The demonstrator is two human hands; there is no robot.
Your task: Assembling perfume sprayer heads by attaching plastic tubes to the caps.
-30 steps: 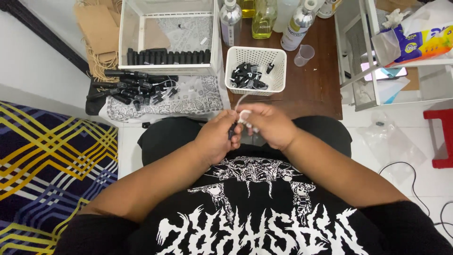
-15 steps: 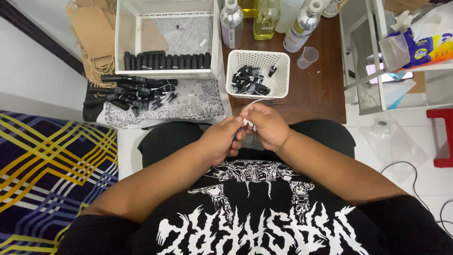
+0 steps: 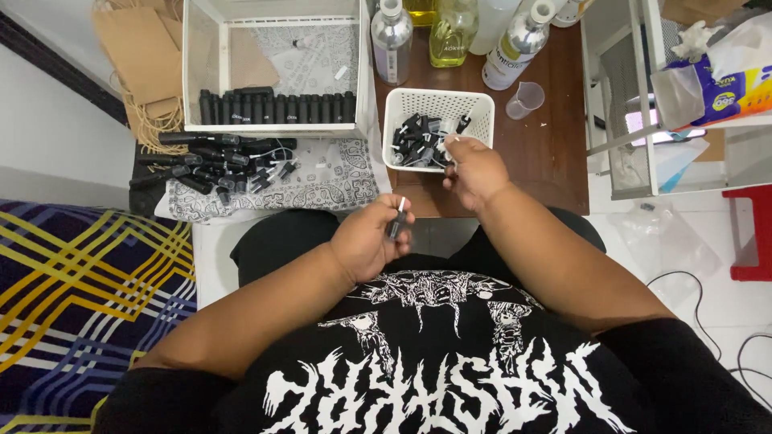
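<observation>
left grip: my left hand [image 3: 366, 241] was clenched round a small black vial [image 3: 396, 220], held upright over my lap, just short of the tabletop [image 3: 555, 153] edge.
right grip: my right hand [image 3: 476, 167] reached to the near rim of the white basket [image 3: 438, 103], fingertips pinched at the black caps [image 3: 418, 141]; i could not tell whether one was already in them.
doing it well: i judged it best to pick a single cap clear of the tangle, keep the vial plumb and steady, and bring cap to vial rather than the other way.
tabletop: dark wood, carrying the basket, tall bottles [image 3: 391, 40] at the back and a small clear cup [image 3: 524, 100].
left side: a white bin [image 3: 273, 128] with a row of black vials stood on a patterned cloth [image 3: 322, 181], more vials loose beside it.
room: white tiled floor [image 3: 700, 289], a plaid blanket [image 3: 80, 297] on my left, a red stool [image 3: 756, 233] on my right.
</observation>
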